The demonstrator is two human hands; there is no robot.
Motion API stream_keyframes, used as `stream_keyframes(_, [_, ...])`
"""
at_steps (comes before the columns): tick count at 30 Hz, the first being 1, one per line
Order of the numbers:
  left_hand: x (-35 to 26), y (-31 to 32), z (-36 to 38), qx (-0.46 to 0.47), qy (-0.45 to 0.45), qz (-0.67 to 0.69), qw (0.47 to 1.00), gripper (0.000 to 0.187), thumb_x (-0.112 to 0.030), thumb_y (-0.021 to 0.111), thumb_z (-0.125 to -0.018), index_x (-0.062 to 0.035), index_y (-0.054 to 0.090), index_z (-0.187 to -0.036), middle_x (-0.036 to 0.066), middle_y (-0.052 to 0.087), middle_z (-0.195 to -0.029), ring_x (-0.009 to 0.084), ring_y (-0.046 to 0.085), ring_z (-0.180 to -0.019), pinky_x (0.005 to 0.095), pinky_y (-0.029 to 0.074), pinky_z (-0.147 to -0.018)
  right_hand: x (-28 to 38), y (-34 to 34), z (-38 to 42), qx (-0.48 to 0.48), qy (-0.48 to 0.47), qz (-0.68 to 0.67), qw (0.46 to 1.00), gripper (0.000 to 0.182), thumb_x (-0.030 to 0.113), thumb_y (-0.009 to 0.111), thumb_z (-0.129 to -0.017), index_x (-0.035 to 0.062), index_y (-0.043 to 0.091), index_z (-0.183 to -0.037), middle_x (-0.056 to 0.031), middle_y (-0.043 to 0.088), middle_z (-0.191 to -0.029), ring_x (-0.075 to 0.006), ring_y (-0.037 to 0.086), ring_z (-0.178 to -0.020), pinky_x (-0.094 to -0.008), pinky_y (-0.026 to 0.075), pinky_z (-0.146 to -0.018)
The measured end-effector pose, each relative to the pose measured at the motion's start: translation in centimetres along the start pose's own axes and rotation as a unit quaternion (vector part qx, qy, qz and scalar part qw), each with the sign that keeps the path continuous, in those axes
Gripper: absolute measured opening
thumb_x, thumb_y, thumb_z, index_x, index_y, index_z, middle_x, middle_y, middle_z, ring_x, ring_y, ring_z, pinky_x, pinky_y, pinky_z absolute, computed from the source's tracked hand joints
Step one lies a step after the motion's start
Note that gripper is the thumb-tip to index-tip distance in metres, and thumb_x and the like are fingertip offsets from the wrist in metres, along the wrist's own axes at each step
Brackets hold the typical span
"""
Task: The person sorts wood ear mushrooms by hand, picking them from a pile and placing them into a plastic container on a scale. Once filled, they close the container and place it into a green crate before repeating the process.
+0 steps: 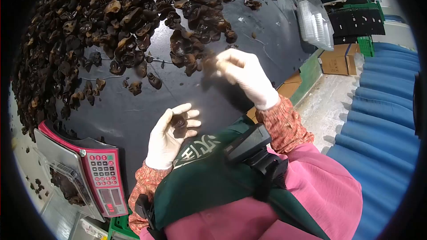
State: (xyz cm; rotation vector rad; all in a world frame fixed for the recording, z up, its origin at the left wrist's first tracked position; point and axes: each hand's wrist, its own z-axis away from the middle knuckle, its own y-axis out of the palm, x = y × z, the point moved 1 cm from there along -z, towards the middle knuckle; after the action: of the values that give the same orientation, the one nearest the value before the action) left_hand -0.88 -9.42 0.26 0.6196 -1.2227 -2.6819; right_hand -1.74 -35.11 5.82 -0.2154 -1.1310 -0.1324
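Note:
A dark wood ear mushroom (179,125) rests in the palm and fingers of my left hand (165,138), which is gloved in white and turned upward. My right hand (244,73), in a white glove too, is over the dark table, its thumb and fingers bent together in a pinch. A brown piece (208,63), smeared by motion, shows at those fingertips and looks like another wood ear mushroom. Just beyond the right hand lies the near edge of a broad heap of wood ear mushrooms (129,18).
On the left stands a red scale (103,173) with a clear box (66,182) of mushrooms on its plate. Stacked clear plastic trays (315,24) sit at the table's right edge. Beyond are a cardboard box (338,60), green crates (365,46) and blue corrugated sheeting (382,115).

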Motion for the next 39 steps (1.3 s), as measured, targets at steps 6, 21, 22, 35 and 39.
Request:
stream_keyframes(6, [-0.5, 0.4, 0.1, -0.007, -0.002, 0.045, 0.999, 0.058, -0.054, 0.046, -0.102, -0.0071, 0.056, -0.135, 0.018, 0.063, -0.128, 0.0285, 0.066, -0.104, 0.0337, 0.056, -0.070, -0.6, 3.0, -0.4, 0.019, -0.210, 0.183, 0.960, 0.019, 0.018, 0.069, -0.090, 0.0060, 0.072, -0.105, -0.0064, 0.071, -0.087, -0.0118, 0.065, -0.072, -0.0285, 0.052, -0.067])
stream_keyframes(21, [-1.0, 0.6, 0.4, -0.001, -0.009, 0.041, 0.999, 0.069, -0.060, 0.043, -0.100, -0.0029, 0.053, -0.138, 0.018, 0.063, -0.127, 0.0289, 0.065, -0.109, 0.0356, 0.057, -0.074, 2.2, 3.8, -0.9, 0.049, -0.207, 0.168, 0.963, 0.019, 0.018, 0.073, -0.085, 0.0042, 0.073, -0.098, -0.0066, 0.066, -0.086, -0.0143, 0.061, -0.071, -0.0280, 0.049, -0.065])
stream_keyframes(22, [-0.8, 0.2, 0.0, 0.021, -0.012, 0.066, 0.997, 0.076, -0.065, 0.043, -0.098, -0.0020, 0.050, -0.140, 0.020, 0.062, -0.129, 0.0315, 0.063, -0.114, 0.0400, 0.059, -0.076, 2.1, 3.9, -0.1, 0.120, -0.211, 0.203, 0.949, 0.022, 0.018, 0.075, -0.085, 0.0045, 0.073, -0.102, -0.0068, 0.067, -0.086, -0.0145, 0.062, -0.071, -0.0274, 0.050, -0.066])
stream_keyframes(35, [-0.4, -1.4, 0.2, 0.013, 0.003, 0.131, 0.991, 0.051, -0.047, 0.051, -0.101, -0.0069, 0.059, -0.131, 0.019, 0.064, -0.127, 0.0306, 0.067, -0.106, 0.0392, 0.060, -0.073, -1.0, 3.8, -3.2, -0.090, -0.348, 0.446, 0.819, 0.013, 0.017, 0.071, -0.083, 0.0122, 0.069, -0.095, -0.0067, 0.064, -0.083, -0.0274, 0.064, -0.069, -0.0388, 0.051, -0.065])
stream_keyframes(39, [-1.0, -0.3, 0.2, 0.001, -0.007, 0.152, 0.988, 0.058, -0.052, 0.050, -0.100, -0.0056, 0.055, -0.135, 0.019, 0.064, -0.129, 0.0310, 0.066, -0.109, 0.0419, 0.060, -0.079, 1.6, 4.1, 0.2, 0.157, -0.184, 0.163, 0.957, 0.014, 0.011, 0.069, -0.087, 0.0059, 0.072, -0.100, -0.0056, 0.067, -0.082, -0.0128, 0.063, -0.068, -0.0269, 0.049, -0.061])
